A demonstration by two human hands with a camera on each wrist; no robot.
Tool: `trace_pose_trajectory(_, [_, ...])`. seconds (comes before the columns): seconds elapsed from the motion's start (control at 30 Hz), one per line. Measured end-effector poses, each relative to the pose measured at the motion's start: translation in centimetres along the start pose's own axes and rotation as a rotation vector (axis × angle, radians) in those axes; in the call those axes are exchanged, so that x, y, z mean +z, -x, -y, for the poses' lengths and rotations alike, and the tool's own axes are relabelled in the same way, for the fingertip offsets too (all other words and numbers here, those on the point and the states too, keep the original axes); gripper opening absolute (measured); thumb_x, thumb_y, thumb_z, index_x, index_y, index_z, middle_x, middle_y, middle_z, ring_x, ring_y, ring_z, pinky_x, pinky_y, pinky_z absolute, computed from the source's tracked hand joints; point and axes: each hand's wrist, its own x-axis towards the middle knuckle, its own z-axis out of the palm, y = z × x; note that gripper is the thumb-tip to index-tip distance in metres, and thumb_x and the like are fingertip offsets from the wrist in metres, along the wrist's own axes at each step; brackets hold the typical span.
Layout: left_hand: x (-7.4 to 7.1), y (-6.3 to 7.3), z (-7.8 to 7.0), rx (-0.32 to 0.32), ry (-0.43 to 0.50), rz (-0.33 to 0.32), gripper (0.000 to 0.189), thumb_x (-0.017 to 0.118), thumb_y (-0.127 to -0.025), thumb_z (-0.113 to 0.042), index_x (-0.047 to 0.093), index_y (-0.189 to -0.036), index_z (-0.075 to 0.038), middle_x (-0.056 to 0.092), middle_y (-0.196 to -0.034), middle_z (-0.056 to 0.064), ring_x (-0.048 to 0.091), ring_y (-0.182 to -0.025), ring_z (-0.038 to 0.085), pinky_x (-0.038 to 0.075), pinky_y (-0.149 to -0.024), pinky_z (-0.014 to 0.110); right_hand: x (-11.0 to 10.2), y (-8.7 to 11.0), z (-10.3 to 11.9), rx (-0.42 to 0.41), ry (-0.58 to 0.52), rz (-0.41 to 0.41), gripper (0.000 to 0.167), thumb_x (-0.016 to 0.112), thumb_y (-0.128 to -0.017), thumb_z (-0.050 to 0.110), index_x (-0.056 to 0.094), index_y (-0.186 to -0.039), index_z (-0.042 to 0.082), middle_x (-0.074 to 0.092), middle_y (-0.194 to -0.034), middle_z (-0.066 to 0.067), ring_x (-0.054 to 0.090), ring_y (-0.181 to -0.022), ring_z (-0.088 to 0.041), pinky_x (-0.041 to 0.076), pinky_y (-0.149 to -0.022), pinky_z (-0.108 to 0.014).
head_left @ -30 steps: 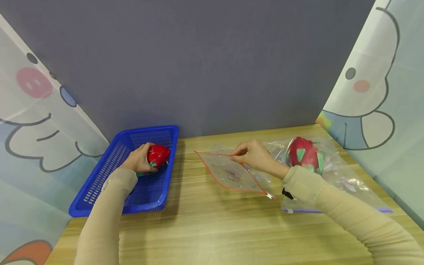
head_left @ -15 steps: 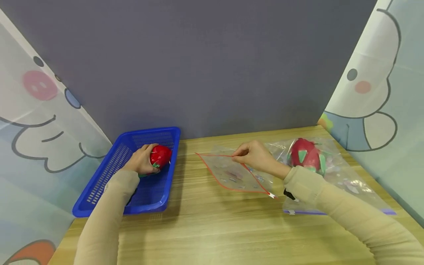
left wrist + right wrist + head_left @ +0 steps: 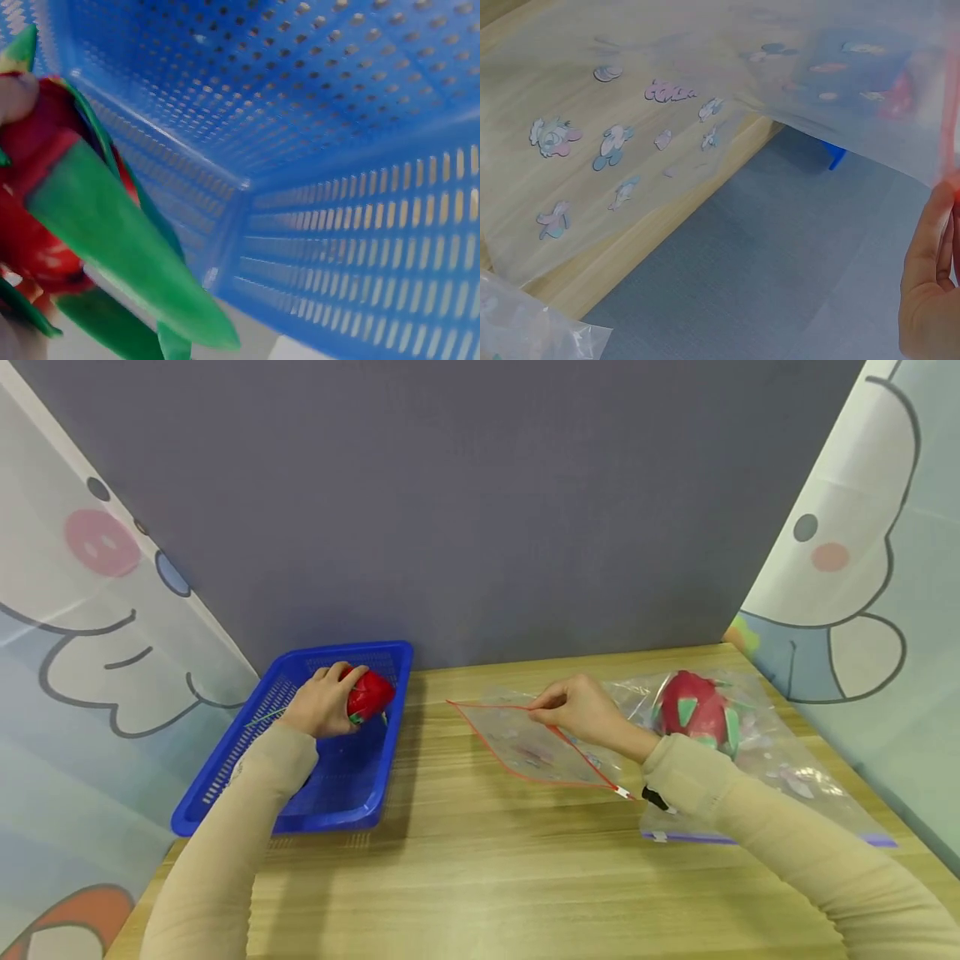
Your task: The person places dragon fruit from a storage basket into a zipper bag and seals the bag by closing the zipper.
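Observation:
My left hand (image 3: 318,703) grips a red dragon fruit (image 3: 372,696) with green leaf tips, over the inside of the blue basket (image 3: 330,821). In the left wrist view, long green leaves (image 3: 124,232) stick out from the fruit toward the basket's slotted walls. With thumb and fingers, my right hand (image 3: 585,708) pinches the red-edged mouth of a clear zip bag (image 3: 517,750), whose mouth gapes toward me. Small cartoon prints show on this bag in the right wrist view. A white slider (image 3: 622,792) sits at its right corner.
At the right lies another clear bag (image 3: 787,814) with a purple zip strip, holding a second dragon fruit (image 3: 690,703). A grey panel (image 3: 480,510) stands along the back of the wooden table (image 3: 465,877). Cartoon-printed curtains (image 3: 832,602) hang on both sides.
My left hand has lifted the dragon fruit a little higher and turned it within the basket. The right hand keeps its hold on the bag's mouth, nearly still.

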Motion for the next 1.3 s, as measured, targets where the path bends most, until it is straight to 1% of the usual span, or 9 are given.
trace_pose_trajectory(0.17, [-2.0,0.6,-1.2,0.022,-0.046,-0.077,0.091,0.082,-0.055,-0.026,0.038,-0.133,-0.015,0.041,-0.128,0.021,0.044,-0.11,0.047,0.042,-0.089,0.061,-0.1,0.0,-0.1,-0.005,-0.012,-0.001,0.007,0.07,-0.08,0.017,0.075,-0.085,0.014,0.071,-0.084,-0.003,0.063,-0.07,-0.01,0.051,-0.061,-0.027])
trace_pose_trajectory(0.37, [-4.2,1.9,-2.7,0.051,-0.083,-0.168,0.092,0.084,-0.051,-0.022,0.039,-0.131,-0.013,0.042,-0.128,0.023,0.044,-0.11,0.047,0.041,-0.09,0.06,-0.2,0.1,-0.2,-0.002,-0.015,0.007,0.009,0.07,-0.08,0.017,0.074,-0.087,0.011,0.071,-0.085,-0.004,0.063,-0.07,-0.011,0.051,-0.061,-0.027])
trace_pose_trajectory(0.5, [-5.7,2.7,-3.9,0.015,-0.088,-0.196,0.095,0.085,-0.049,-0.02,0.039,-0.132,-0.012,0.041,-0.128,0.023,0.043,-0.111,0.047,0.042,-0.088,0.06,-0.3,0.0,-0.1,-0.011,-0.025,0.006,0.011,0.07,-0.08,0.015,0.074,-0.088,0.009,0.071,-0.085,-0.005,0.064,-0.071,-0.011,0.051,-0.061,-0.026])
trace_pose_trajectory(0.6, [-6.8,3.1,-4.7,-0.015,-0.083,-0.219,0.094,0.083,-0.049,-0.02,0.039,-0.132,-0.012,0.042,-0.126,0.023,0.043,-0.109,0.046,0.043,-0.086,0.06,-0.4,-0.1,0.0,-0.01,-0.023,0.001,0.01,0.07,-0.08,0.015,0.074,-0.087,0.01,0.071,-0.085,-0.005,0.064,-0.071,-0.011,0.051,-0.062,-0.026])
trace_pose_trajectory(0.73, [-7.9,3.7,-5.8,-0.022,-0.072,-0.263,0.089,0.081,-0.051,-0.023,0.041,-0.13,-0.01,0.044,-0.123,0.023,0.046,-0.105,0.046,0.045,-0.084,0.059,-0.5,0.0,-0.1,-0.019,-0.01,0.006,0.01,0.07,-0.08,0.015,0.074,-0.088,0.009,0.071,-0.086,-0.006,0.063,-0.071,-0.011,0.051,-0.062,-0.026])
trace_pose_trajectory(0.9, [-9.2,4.2,-7.3,-0.008,-0.051,-0.34,0.088,0.082,-0.051,-0.023,0.043,-0.128,-0.009,0.045,-0.123,0.021,0.047,-0.103,0.045,0.046,-0.082,0.059,-0.5,0.0,-0.2,-0.024,-0.02,0.006,0.01,0.07,-0.08,0.013,0.074,-0.087,0.009,0.071,-0.085,-0.006,0.063,-0.07,-0.01,0.05,-0.062,-0.026])
trace_pose_trajectory(1.13, [-10.2,5.2,-10.0,0.069,-0.036,-0.476,0.085,0.081,-0.05,-0.024,0.047,-0.126,-0.008,0.048,-0.122,0.023,0.05,-0.101,0.044,0.048,-0.079,0.056,-0.5,0.1,-0.7,-0.04,-0.026,0.003,0.009,0.071,-0.079,0.013,0.074,-0.087,0.009,0.071,-0.086,-0.007,0.063,-0.07,-0.01,0.051,-0.061,-0.025])
trace_pose_trajectory(1.2, [-10.3,5.5,-11.0,0.077,-0.015,-0.491,0.085,0.081,-0.05,-0.026,0.047,-0.126,-0.008,0.049,-0.121,0.023,0.05,-0.101,0.044,0.049,-0.079,0.055,-0.4,0.1,-0.9,-0.038,-0.03,0.009,0.01,0.071,-0.079,0.013,0.074,-0.087,0.009,0.071,-0.086,-0.007,0.064,-0.07,-0.011,0.051,-0.061,-0.025])
trace_pose_trajectory(1.3, [-10.5,5.7,-12.7,0.071,0.041,-0.479,0.088,0.081,-0.05,-0.028,0.046,-0.128,-0.009,0.049,-0.122,0.021,0.05,-0.104,0.042,0.05,-0.079,0.054,-0.4,0.1,-1.1,-0.026,-0.041,0.015,0.01,0.07,-0.079,0.014,0.074,-0.088,0.009,0.071,-0.086,-0.007,0.064,-0.069,-0.01,0.052,-0.061,-0.026])
